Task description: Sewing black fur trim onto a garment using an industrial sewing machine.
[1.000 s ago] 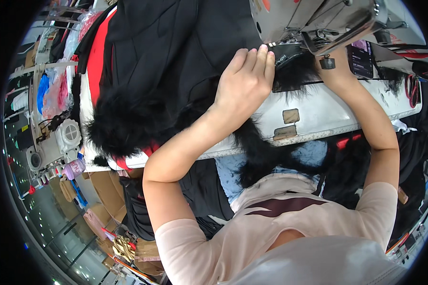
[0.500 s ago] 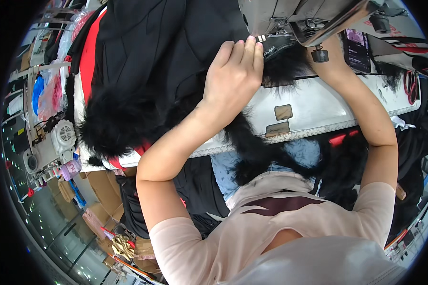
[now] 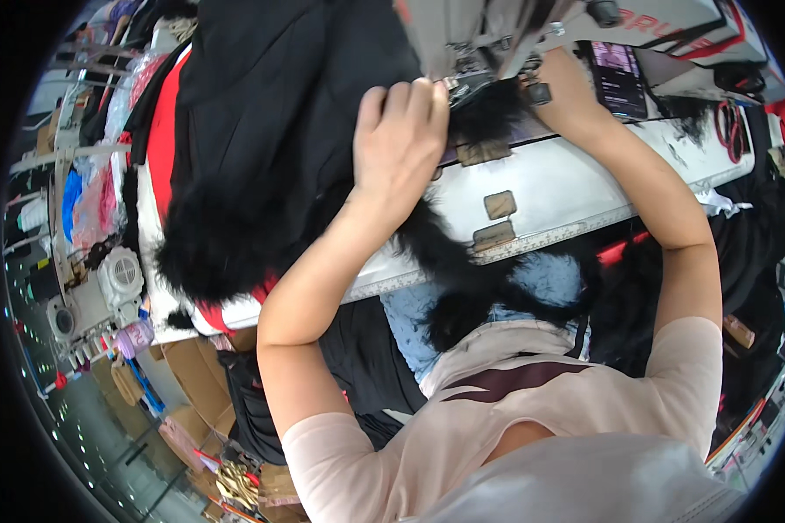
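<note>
My left hand (image 3: 399,144) lies on a black garment (image 3: 288,96), its fingers bent and pressed together on the cloth just left of a sewing machine's presser foot and needle area (image 3: 469,74). Black fur trim (image 3: 488,112) sits at the foot, and a strip of it hangs over the table's near edge to my lap. My right hand (image 3: 569,94) reaches behind the machine head beside that fur. Its fingers are hidden by the machine, so what it holds does not show. A thick fur end (image 3: 214,244) of the garment lies at the left.
The white sewing table (image 3: 576,179) has a ruler strip (image 3: 558,236) along its near edge. Right of my right hand lie a phone (image 3: 619,80) and red-handled scissors (image 3: 731,131). A small white motor-like device (image 3: 120,275) stands left; cardboard boxes (image 3: 199,379) are below it.
The whole view has shifted, so the machine and both hands appear farther left. My left hand keeps its place beside the presser foot, and my right hand stays behind the machine head.
</note>
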The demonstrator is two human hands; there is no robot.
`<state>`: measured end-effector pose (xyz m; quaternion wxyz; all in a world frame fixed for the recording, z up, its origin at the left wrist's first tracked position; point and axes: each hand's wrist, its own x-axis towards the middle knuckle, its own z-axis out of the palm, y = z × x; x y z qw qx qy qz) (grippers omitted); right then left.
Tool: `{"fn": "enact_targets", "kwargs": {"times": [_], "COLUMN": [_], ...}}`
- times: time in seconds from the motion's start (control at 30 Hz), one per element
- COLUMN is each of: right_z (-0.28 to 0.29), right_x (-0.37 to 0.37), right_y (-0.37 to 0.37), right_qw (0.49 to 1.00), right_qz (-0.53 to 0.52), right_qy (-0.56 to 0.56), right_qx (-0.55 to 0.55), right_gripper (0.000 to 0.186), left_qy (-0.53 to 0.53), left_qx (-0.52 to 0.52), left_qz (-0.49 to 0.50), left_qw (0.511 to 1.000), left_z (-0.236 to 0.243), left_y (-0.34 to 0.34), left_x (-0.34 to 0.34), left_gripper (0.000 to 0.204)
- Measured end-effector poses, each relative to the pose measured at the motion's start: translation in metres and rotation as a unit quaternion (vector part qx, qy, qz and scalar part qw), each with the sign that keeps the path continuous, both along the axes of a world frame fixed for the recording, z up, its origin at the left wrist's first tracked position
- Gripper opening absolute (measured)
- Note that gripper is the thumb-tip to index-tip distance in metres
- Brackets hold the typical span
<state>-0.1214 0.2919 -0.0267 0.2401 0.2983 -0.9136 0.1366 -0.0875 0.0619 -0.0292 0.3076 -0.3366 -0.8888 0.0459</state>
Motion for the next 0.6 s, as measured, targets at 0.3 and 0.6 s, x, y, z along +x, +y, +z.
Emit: {"fn": "enact_targets", "kwargs": {"times": [0.3, 0.6], "right_z": [0.008, -0.02], "right_x": [0.003, -0.009], "right_y": [-0.002, -0.001], "right_qw": [0.998, 0.99], "right_qz": [-0.003, 0.093], "right_qy": [0.038, -0.103], "right_qx": [0.058, -0.033], "right_gripper": [0.014, 0.025], "left_qy": [-0.063, -0.062], "left_qx": [0.037, -0.004], "left_qz": [-0.017, 0.051], "left_qw": [0.997, 0.997], "left_z": [0.006, 0.007], "left_y": [-0.005, 0.011], "left_x": [0.009, 0.01], "left_gripper": [0.028, 0.021]}}
